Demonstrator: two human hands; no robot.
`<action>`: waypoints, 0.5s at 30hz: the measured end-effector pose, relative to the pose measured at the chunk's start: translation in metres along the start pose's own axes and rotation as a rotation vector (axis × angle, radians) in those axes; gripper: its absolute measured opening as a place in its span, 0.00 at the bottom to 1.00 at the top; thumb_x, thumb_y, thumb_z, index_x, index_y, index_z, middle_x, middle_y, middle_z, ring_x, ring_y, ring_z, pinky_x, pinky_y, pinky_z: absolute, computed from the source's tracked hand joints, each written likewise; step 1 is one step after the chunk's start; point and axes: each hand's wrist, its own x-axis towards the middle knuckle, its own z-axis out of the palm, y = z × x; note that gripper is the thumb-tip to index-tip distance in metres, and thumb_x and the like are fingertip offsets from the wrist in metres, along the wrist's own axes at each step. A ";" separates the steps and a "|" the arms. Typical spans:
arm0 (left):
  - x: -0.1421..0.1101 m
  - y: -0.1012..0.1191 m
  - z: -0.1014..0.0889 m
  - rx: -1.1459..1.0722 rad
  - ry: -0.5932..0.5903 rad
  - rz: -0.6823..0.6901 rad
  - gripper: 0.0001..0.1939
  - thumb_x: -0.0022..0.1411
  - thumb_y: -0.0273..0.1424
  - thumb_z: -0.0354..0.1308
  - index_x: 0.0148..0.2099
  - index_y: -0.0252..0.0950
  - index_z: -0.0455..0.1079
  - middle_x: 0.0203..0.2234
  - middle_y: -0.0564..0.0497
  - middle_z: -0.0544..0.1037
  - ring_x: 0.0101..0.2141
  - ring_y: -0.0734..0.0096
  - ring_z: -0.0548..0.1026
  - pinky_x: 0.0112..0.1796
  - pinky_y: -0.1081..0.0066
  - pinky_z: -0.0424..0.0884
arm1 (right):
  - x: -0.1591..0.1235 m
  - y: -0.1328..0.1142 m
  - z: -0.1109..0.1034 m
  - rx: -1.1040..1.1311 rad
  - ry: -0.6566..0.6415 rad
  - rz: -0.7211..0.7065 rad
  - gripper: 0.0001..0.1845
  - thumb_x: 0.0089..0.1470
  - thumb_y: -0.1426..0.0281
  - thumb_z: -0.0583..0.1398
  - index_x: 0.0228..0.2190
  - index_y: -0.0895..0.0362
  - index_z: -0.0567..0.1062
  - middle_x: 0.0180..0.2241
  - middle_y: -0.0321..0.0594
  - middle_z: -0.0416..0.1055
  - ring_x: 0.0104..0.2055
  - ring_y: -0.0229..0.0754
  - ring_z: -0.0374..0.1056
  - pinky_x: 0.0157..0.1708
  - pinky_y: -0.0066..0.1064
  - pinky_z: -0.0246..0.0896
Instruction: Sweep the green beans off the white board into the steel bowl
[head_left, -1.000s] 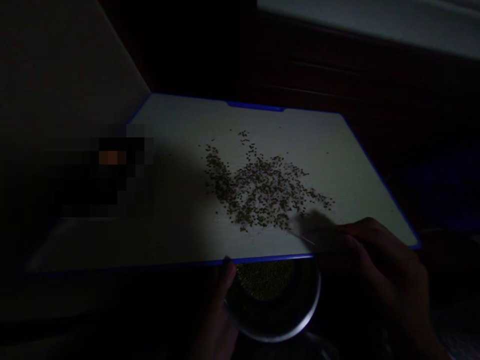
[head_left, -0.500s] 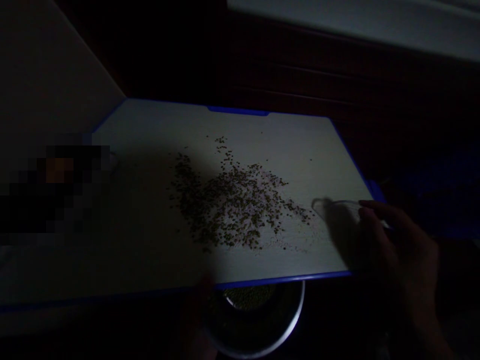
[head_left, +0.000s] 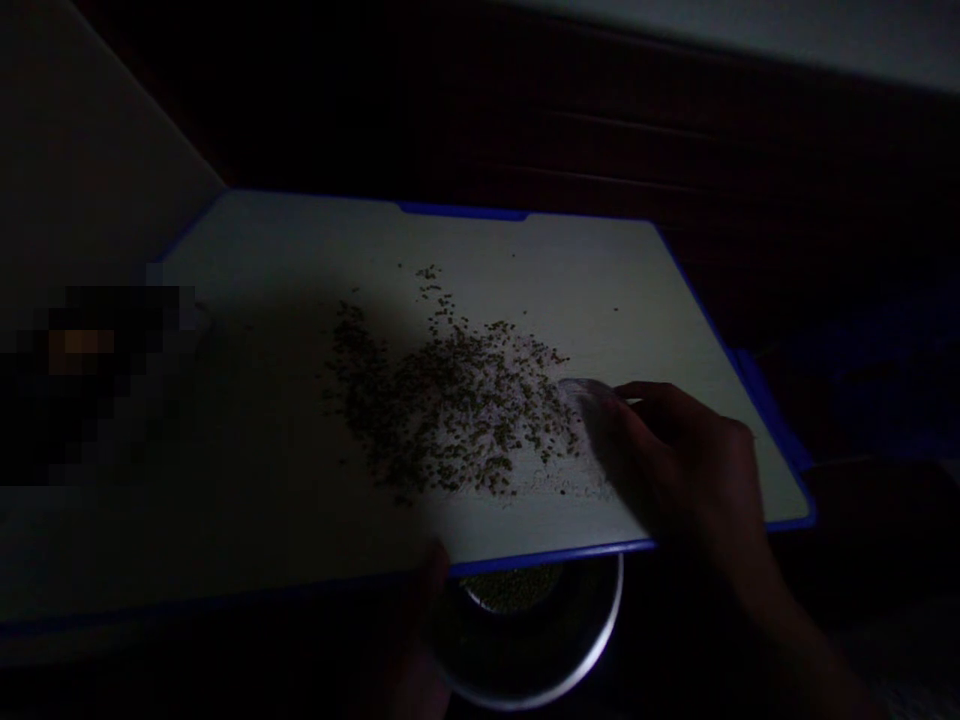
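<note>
A pale board with a blue rim carries a spread of small dark-green beans or seeds, with fine pale bits among them. My right hand is closed on a clear, thin-edged scraper-like piece at the right side of the spread; its exact kind is unclear. Below the board's near edge is a round bowl with a shiny rim, partly covered by the board and holding similar green beans. My left hand grips the bowl's left side, thumb up by the board edge; its other fingers are lost in the dark.
The scene is very dim, and a shadow covers the board's left part. A blurred-out patch lies at far left beside a pale surface. Dark reddish panelling stands behind the board, and something blue is at the right.
My right hand has moved left across the board with the clear piece, reaching the right edge of the beans. My left hand and the bowl have shifted slightly right relative to the board.
</note>
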 end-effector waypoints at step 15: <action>-0.007 -0.017 0.004 -0.105 -0.077 -0.128 0.29 0.72 0.44 0.76 0.71 0.46 0.82 0.67 0.44 0.87 0.75 0.37 0.74 0.75 0.40 0.69 | 0.001 -0.054 0.030 0.046 -0.076 -0.225 0.10 0.72 0.61 0.68 0.45 0.53 0.88 0.30 0.37 0.88 0.27 0.42 0.83 0.31 0.30 0.75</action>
